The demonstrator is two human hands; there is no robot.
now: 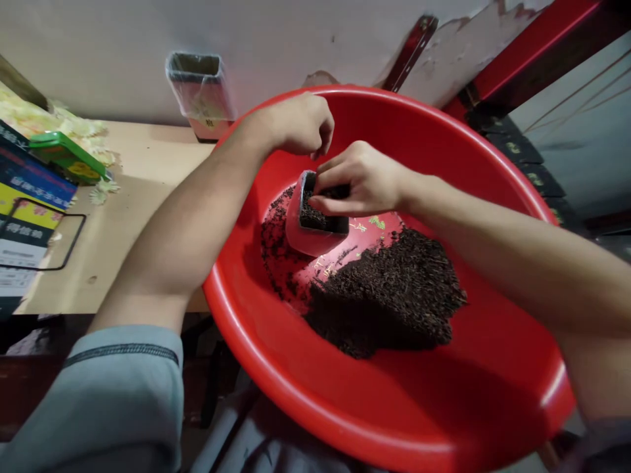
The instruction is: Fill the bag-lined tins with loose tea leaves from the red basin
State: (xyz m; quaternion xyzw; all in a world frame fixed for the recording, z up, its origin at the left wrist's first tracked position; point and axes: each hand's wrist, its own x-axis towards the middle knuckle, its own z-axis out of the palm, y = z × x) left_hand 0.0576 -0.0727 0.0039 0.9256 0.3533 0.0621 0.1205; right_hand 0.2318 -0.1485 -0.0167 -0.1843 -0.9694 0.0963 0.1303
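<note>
A large red plastic basin (394,407) fills the middle of the view, with a heap of dark loose tea leaves (389,295) in its bottom. A small clear rectangular container (308,230) partly filled with the dark leaves sits tilted inside the basin. My right hand (362,180) lies over the container's top, fingers pressed onto the leaves in it. Just above the container's far end, my left hand (300,125) has its fingers curled and pinched together; whether it holds leaves is hidden.
A light wooden tabletop (123,217) lies left of the basin, with a green tin (66,154), printed packets (29,190) and a clear bag-like container (200,89) against the white wall. Red shelf beams (517,59) run at upper right.
</note>
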